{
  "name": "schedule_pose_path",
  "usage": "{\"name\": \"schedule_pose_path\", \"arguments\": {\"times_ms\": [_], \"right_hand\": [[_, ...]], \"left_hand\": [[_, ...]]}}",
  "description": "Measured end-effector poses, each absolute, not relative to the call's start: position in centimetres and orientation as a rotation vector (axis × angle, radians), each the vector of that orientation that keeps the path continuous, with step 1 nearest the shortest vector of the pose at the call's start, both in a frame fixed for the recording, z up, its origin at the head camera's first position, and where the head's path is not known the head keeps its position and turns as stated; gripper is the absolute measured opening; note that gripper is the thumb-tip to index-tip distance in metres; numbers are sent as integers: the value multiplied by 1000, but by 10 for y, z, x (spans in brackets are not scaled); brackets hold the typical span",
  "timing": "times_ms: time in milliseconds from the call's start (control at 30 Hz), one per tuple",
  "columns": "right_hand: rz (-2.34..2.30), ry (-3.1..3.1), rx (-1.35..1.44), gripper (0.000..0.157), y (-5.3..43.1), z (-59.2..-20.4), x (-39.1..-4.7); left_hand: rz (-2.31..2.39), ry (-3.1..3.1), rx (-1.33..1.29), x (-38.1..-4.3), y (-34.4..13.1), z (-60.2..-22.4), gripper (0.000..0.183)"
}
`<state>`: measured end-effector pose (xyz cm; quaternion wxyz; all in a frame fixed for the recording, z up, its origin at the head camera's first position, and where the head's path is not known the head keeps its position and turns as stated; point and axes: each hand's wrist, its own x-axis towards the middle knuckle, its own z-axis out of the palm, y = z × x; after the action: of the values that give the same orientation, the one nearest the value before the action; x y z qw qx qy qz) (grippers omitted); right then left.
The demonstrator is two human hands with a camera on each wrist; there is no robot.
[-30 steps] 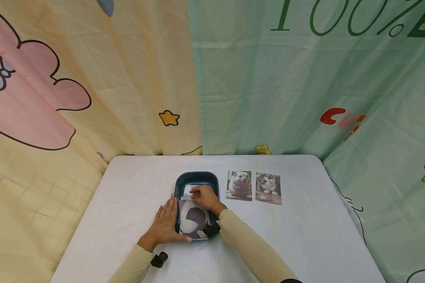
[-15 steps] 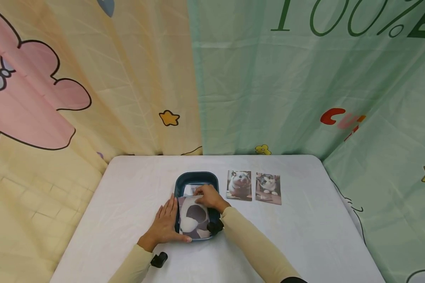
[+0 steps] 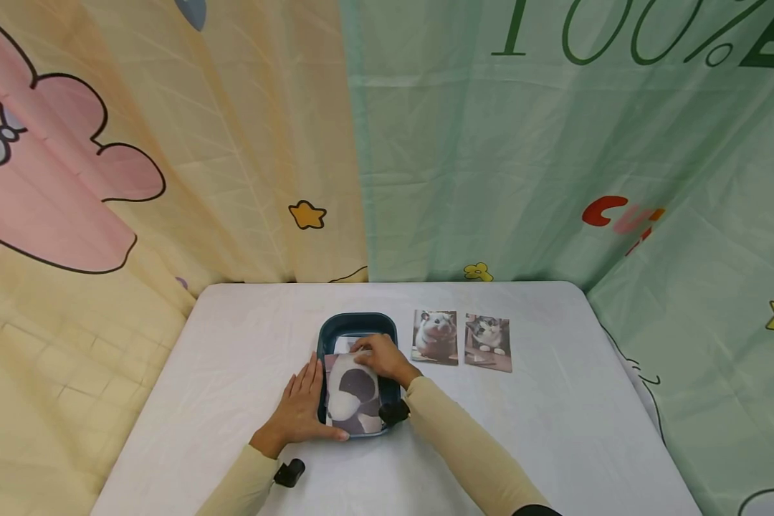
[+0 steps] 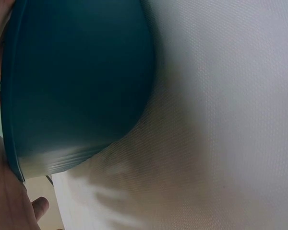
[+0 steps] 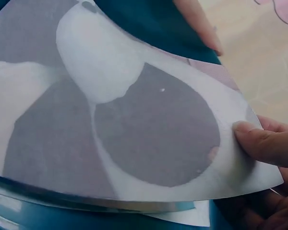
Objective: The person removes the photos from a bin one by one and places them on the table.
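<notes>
A dark teal tray (image 3: 360, 320) lies on the table, its outer wall (image 4: 81, 72) filling much of the left wrist view. Flat along the tray's left rim rests my left hand (image 3: 302, 407), fingers straight and thumb at the near edge. My right hand (image 3: 387, 360) pinches the upper right corner of a card printed in grey and white shapes (image 3: 356, 394). In the right wrist view my thumb (image 5: 264, 141) presses on this printed card (image 5: 158, 134), which bows upward, with more card edges below it. A pale card (image 3: 345, 345) shows behind it in the tray.
To the right of the tray lie two photo cards side by side: a hamster picture (image 3: 435, 337) and a cat picture (image 3: 487, 342). A white cloth covers the table (image 3: 555, 430). Patterned curtains (image 3: 477, 158) hang behind and at both sides.
My right hand has shifted right to the printed card's upper right corner, and the card's far edge has lifted slightly. The left hand has stayed on the tray.
</notes>
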<state>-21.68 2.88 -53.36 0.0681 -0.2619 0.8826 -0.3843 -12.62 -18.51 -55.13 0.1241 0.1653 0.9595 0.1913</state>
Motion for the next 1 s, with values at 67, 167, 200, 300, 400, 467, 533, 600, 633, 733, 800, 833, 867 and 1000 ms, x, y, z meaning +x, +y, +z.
{"name": "schedule_pose_path", "arguments": {"times_ms": [67,167,200,300,400,467,533,600,633,733,800,833,867,1000], "right_hand": [[-1168,2676,-802,14,32,-532,-218],[-1229,2689,-798,14,40,-527,-223],[-1252,2689,-795,13,44,-525,-225],[-1332,2685,-744,13,55,-521,-232],[-1392,2695,-645,14,69,-516,-238],[-1426,2712,-566,14,80,-514,-243],[-1477,2714,-509,14,91,-510,-246],[-1548,2696,-431,15,103,-507,-249],[-1587,2676,-393,15,109,-506,-250],[-1708,2582,-236,15,129,-504,-251],[-1756,2534,-127,16,144,-503,-251],[-1774,2515,-85,17,152,-503,-251],[-1787,2501,-42,19,160,-502,-251],[-1828,2477,94,26,193,-504,-250]], "left_hand": [[543,2796,484,-126,-185,-552,148],[532,2793,481,-126,-186,-552,148],[537,2796,481,-126,-186,-552,148],[548,2797,477,-126,-185,-552,147],[559,2800,478,-125,-185,-552,147],[557,2799,477,-125,-185,-552,147],[557,2797,472,-125,-185,-552,148],[555,2795,465,-125,-185,-552,148],[557,2793,462,-125,-185,-552,148],[562,2797,461,-126,-184,-551,148],[558,2800,464,-126,-184,-551,147],[559,2801,466,-126,-184,-550,147],[560,2802,468,-126,-184,-550,147],[564,2807,475,-126,-184,-551,148]]}}
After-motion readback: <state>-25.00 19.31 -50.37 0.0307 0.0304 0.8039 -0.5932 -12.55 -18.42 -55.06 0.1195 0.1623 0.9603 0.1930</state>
